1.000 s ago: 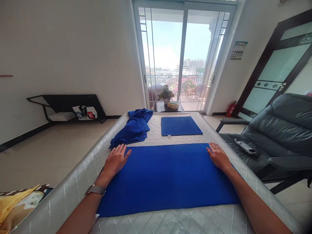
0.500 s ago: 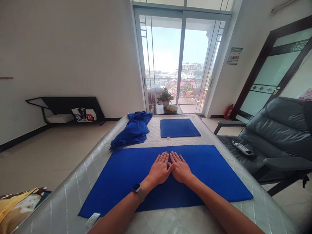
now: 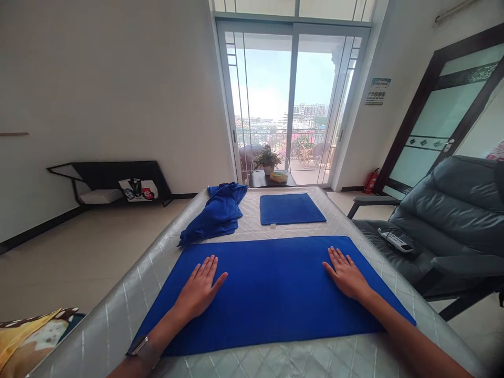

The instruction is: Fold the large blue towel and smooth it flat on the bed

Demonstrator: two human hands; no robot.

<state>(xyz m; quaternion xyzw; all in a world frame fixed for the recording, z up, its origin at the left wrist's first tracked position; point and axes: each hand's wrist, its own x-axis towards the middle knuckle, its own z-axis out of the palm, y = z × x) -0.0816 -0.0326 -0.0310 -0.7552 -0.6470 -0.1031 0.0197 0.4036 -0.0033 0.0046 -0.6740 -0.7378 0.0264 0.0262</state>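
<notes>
Smoothing step judged in hand: blue towel (image 3: 271, 291) pressed flat on quilted bed (image 3: 315, 362) by left hand (image 3: 200, 289) and right hand (image 3: 346, 275), palms open, nothing gripped. Fold probably called for next; an edge pinched first.

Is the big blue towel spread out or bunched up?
Spread out: the big towel lies flat and smooth on the mattress.

A crumpled blue cloth (image 3: 218, 213) and a small folded blue towel (image 3: 290, 208) lie far back; a grey recliner (image 3: 444, 220) stands beside a potted plant (image 3: 268, 158).
</notes>
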